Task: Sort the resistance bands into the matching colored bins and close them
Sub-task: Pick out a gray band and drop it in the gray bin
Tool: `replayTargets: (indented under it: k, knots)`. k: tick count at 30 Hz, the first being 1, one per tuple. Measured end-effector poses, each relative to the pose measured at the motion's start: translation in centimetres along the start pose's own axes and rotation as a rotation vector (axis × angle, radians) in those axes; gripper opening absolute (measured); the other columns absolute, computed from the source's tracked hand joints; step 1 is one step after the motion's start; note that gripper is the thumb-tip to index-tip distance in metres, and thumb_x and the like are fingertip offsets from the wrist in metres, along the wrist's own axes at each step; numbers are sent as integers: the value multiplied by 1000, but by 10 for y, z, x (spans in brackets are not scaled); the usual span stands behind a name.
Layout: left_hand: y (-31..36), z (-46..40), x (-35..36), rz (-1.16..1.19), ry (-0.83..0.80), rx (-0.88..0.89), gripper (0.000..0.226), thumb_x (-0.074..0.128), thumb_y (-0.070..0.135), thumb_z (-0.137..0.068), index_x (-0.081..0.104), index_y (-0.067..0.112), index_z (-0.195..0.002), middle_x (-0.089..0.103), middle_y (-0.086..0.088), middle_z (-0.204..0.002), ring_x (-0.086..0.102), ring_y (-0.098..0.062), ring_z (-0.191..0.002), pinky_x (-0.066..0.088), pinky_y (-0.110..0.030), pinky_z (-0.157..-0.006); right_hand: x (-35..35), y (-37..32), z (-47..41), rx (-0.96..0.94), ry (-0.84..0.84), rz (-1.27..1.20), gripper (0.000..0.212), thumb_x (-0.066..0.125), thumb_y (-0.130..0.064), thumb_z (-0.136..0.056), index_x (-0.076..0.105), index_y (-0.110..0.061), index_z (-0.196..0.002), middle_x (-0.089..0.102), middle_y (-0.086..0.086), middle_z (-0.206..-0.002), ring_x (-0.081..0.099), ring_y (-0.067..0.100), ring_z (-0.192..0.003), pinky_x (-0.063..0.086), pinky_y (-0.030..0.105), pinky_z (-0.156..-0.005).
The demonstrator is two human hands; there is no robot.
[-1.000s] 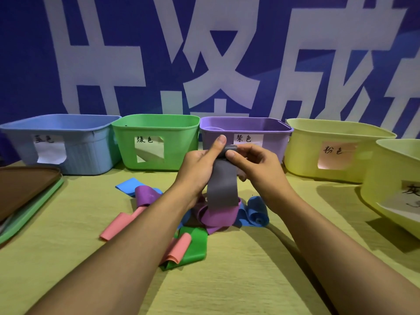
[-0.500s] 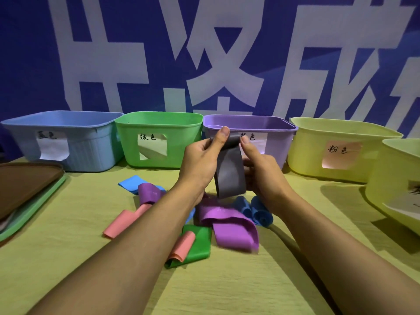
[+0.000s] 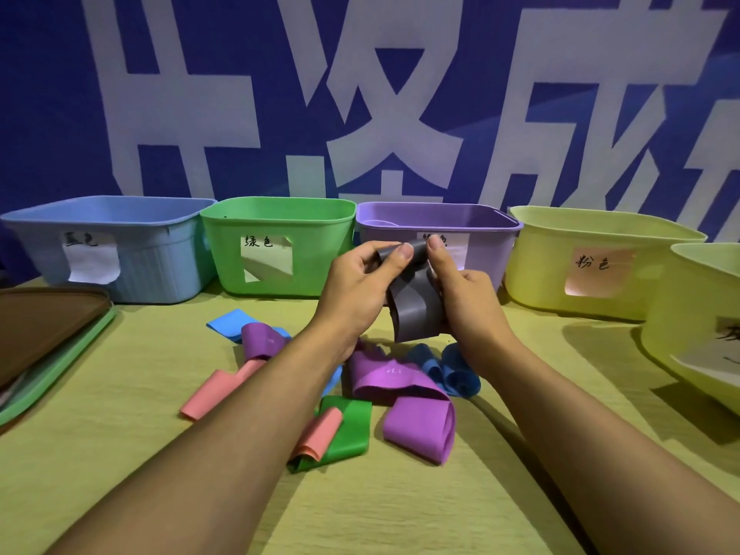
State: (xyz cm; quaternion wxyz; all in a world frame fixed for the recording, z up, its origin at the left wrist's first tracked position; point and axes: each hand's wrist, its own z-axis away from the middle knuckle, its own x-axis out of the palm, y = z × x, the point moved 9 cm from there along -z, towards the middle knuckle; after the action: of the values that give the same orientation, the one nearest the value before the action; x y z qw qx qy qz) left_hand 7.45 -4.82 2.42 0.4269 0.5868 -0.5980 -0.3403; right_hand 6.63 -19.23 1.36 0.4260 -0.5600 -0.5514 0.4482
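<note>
- We see a flat grey rubber resistance band [image 3: 414, 310] held up in the air between both hands, in front of the purple bin and above the pile of bands on the table.
- Our left hand [image 3: 356, 290] pinches the band's top fold between thumb and curled fingers; the forearm reaches in from the near left.
- Our right hand [image 3: 466, 298] grips the band's right side, its forefinger tip at the top fold and the other fingers wrapped behind the loop; its forearm comes from the near right.
- The band hangs folded over on itself, its lower loop free below the hands.
- On the yellow-green table [image 3: 120, 394] beneath, we count two purple bands [image 3: 416, 426] [image 3: 260, 340], two salmon-pink bands [image 3: 216, 394] [image 3: 320, 434], one green band [image 3: 348, 426], one flat light-blue band [image 3: 230, 320] at the far left of the pile and rolled blue bands [image 3: 452, 370] on the right; how many are in that roll we cannot tell.
- Five open plastic bins stand along the far edge: a pale blue bin [image 3: 132, 250], a green bin [image 3: 276, 222], a purple bin [image 3: 480, 234] and two yellow bins [image 3: 600, 266] [image 3: 688, 322], the second cut off at the right edge. Each carries a paper label.
- At the left edge lie stacked lids, a brown lid [image 3: 44, 322] on top of a green lid [image 3: 60, 378].
- Behind the bins hangs a dark blue banner [image 3: 56, 114] with large white characters.
</note>
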Motion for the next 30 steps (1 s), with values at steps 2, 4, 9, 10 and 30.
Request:
replayTargets:
  k: [2,4,9,10,30]
  knots:
    - [0,0,3,-1,-24,0,7,69,15,-96,72,16,-102,76,3,-93,70,-3,-85,55,-18,-79,-4,-3,1,-14,39,7,63,59,-64,-92,74,-4,-90,78,9,-89,75,28,-92,60,51,-88]
    - [-2,1,6,-14,-58,-1,9,69,11,-96,71,16,-104,76,2,-97,70,-2,-88,54,-16,-81,-6,-4,1,-20,65,3,64,62,-64,-89,73,-1,-85,76,10,-88,75,30,-91,60,49,-86]
    - [-2,3,12,-46,-113,13,18,69,3,-94,70,18,-103,75,0,-100,69,-1,-91,52,-15,-82,-8,-5,1,-26,83,10,67,67,-65,-84,75,1,-83,75,18,-85,73,35,-90,59,56,-86]
    - [0,4,13,-40,-120,16,20,69,1,-93,69,19,-102,74,1,-100,69,1,-89,52,-14,-81,-9,-5,1,-26,87,11,66,67,-64,-85,76,1,-83,75,18,-85,73,35,-90,59,57,-85]
    - [-13,7,1,-20,-37,-196,51,66,56,-93,76,7,-86,72,-18,-76,69,-29,-66,56,-45,-76,12,-7,-2,-165,-149,112,32,56,-28,-104,71,1,-107,74,7,-76,68,13,-62,55,24,-61]
